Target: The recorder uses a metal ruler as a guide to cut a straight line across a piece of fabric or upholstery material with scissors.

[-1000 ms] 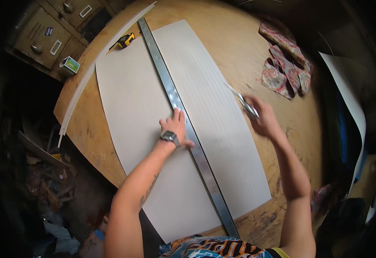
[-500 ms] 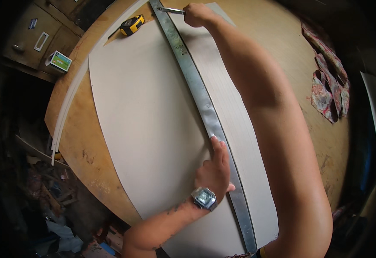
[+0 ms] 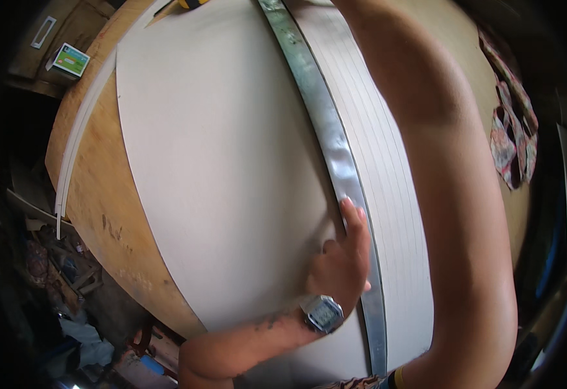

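A long metal straightedge [image 3: 335,139] lies lengthwise over a large pale sheet [image 3: 218,162]. My left hand [image 3: 342,262] presses down on the straightedge, its forefinger and middle finger stretched along the metal and the thumb near its right edge. A silver watch [image 3: 323,314] is on that wrist. To the right of the straightedge, several thin lines run along the sheet's strip [image 3: 397,214]. My right arm [image 3: 452,162] reaches forward over the sheet's right side. The right hand itself lies beyond the upper edge of the picture.
The sheet rests on a wooden table [image 3: 111,223]. A pale narrow strip [image 3: 76,139] curves along its left edge. A yellow-black tape measure [image 3: 192,3] is partly cut off at the top. A small green-white box [image 3: 69,60] stands far left; patterned cloth [image 3: 513,136] lies right.
The view has shifted forward-to-near, so my right hand and the slim metal tool it held have left the picture at the top. My left hand stays on the straightedge.
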The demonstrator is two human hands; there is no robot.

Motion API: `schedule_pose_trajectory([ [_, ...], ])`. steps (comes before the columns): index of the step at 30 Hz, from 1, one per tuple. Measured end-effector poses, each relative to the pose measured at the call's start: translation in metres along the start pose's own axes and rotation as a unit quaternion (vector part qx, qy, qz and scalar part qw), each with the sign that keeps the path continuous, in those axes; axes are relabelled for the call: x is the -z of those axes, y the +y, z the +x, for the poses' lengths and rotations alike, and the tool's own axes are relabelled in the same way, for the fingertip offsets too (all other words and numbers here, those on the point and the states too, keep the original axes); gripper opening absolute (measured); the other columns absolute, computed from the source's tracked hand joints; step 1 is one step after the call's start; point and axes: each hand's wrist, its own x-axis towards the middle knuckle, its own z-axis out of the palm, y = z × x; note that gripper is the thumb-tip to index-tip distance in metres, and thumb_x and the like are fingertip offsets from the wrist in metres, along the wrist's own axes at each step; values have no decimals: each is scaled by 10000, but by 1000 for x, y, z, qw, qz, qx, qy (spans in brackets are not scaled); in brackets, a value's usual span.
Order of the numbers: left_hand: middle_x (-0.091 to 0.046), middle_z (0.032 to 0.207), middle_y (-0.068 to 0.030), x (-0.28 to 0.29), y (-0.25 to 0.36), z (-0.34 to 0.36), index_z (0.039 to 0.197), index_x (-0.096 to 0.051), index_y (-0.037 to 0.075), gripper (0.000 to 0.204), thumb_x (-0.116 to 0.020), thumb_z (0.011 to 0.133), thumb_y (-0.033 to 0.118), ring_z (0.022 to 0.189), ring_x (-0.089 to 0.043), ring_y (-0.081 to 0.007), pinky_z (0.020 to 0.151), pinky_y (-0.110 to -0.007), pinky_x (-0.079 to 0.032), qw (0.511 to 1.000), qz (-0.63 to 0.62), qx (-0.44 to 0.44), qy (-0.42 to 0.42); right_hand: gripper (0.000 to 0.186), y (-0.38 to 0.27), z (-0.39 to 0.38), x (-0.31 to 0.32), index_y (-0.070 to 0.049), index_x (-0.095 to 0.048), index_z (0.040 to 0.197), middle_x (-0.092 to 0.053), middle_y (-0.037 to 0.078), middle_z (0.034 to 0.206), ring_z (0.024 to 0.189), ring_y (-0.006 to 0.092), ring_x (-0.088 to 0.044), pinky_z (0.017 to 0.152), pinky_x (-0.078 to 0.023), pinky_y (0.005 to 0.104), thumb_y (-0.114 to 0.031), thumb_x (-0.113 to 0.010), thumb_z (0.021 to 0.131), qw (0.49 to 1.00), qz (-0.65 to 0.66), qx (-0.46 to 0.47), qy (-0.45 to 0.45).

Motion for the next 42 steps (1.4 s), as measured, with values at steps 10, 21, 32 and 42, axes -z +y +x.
schedule_pose_trajectory([
  [10,-196,1508,-300,17,2,-1,1436,-258,-41,1220,-862,548,538,777,-691,-350,675,-390,-589,993,31,50,-104,260,17,-227,43,-50,-604,1081,-677,206,862,812,372,-668,739,-540,465,-61,-484,851,979,8,179,-98],
  [21,-145,1562,-227,20,17,9,1489,-153,-11,1317,-814,556,642,1140,-597,-347,911,-420,-517,983,115,75,-121,415,19,-616,91,18,-463,1234,-593,142,812,655,323,-654,552,-537,434,-113,-569,854,937,89,107,-322],
  [32,-156,1594,-115,23,37,1,1525,-155,109,1255,-802,590,643,1347,-398,-319,1062,-549,-326,953,231,143,-137,459,-74,-789,41,-54,-408,1328,-574,147,918,722,317,-651,626,-544,424,-129,-517,889,953,237,-29,-183],
  [42,-366,1501,-49,-45,106,-102,1416,-420,136,968,-749,651,628,1171,-546,-277,970,-504,-396,979,195,32,-54,501,-77,-794,32,-17,-417,1334,-592,172,984,762,331,-659,657,-554,425,-78,-514,846,961,236,-47,-137],
])
